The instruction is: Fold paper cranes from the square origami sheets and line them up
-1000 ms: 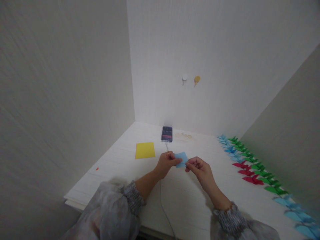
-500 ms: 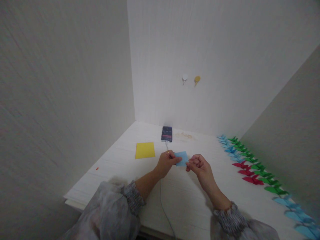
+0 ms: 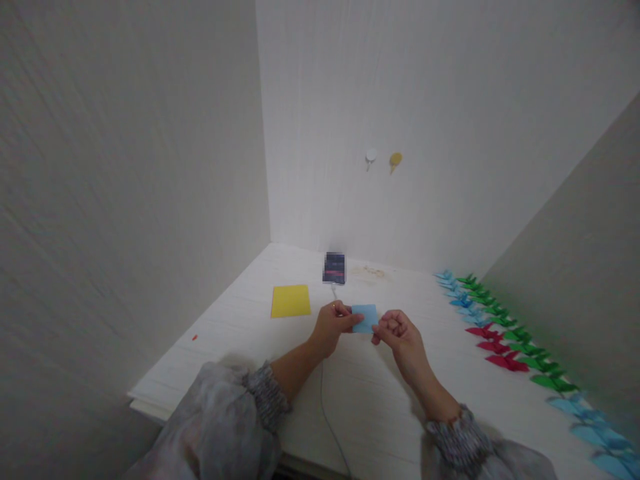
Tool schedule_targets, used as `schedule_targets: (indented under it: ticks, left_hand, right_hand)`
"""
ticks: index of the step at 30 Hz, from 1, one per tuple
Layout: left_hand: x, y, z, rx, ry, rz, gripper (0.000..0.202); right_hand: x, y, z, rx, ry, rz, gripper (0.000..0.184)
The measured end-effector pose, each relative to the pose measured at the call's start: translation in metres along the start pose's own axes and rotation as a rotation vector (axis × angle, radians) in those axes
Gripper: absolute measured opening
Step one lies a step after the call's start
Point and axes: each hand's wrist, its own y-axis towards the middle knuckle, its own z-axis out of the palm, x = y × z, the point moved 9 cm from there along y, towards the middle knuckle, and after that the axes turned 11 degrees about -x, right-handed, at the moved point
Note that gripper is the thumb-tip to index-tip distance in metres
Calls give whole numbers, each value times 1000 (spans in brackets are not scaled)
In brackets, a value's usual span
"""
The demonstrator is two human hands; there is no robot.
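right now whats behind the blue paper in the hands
Past the blue paper, a dark phone lies on the white table, near the back wall. Its cable disappears behind the left hand. The right hand covers the paper's near corner.

Paper square [image 3: 365, 318] held between left hand [image 3: 333, 328] and right hand [image 3: 400, 337], over table [image 3: 240, 327] middle. Phone [image 3: 334, 267] behind it, cable [image 3: 327, 400] running nearward. Paper sheet [image 3: 291, 301] left of phone. Row of folded paper figures [image 3: 500, 327] along right edge.
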Motion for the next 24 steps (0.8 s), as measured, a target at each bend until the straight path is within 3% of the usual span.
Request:
schedule_targets:
  ticks: [17, 24]
  left_hand:
    - [-6, 2, 2, 29, 54, 52, 35]
    - [-8, 1, 6, 110, 25, -38, 26]
  right_hand:
    - [-2, 2, -2, 0, -18, -7, 24]
    - [3, 4, -11, -60, -13, -27, 23]
